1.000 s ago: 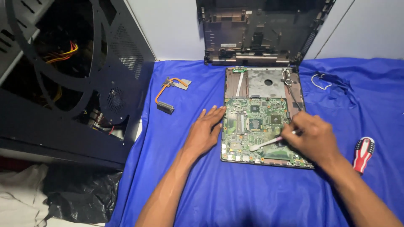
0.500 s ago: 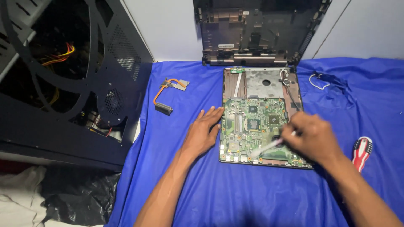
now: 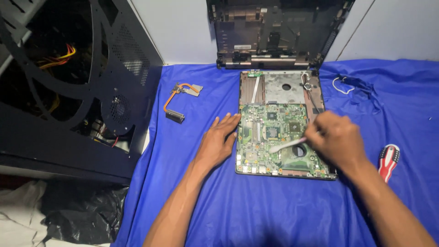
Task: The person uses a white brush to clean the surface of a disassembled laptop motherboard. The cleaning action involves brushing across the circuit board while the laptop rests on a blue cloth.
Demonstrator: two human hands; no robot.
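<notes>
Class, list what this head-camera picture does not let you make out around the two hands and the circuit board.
Head view:
- Grip end of the white tool: hidden inside the right hand.
- Green laptop circuit board: right part covered by that hand; parts too small.
- Left hand: palm side hidden.

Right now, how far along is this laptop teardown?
Done: the laptop base lies opened with its green motherboard exposed, and the copper heatpipe cooler is out on the blue cloth. In hand: the right hand works a pale tool over the board while the left hand steadies its edge. Left: the board sits unlifted; the red screwdriver lies idle.
</notes>
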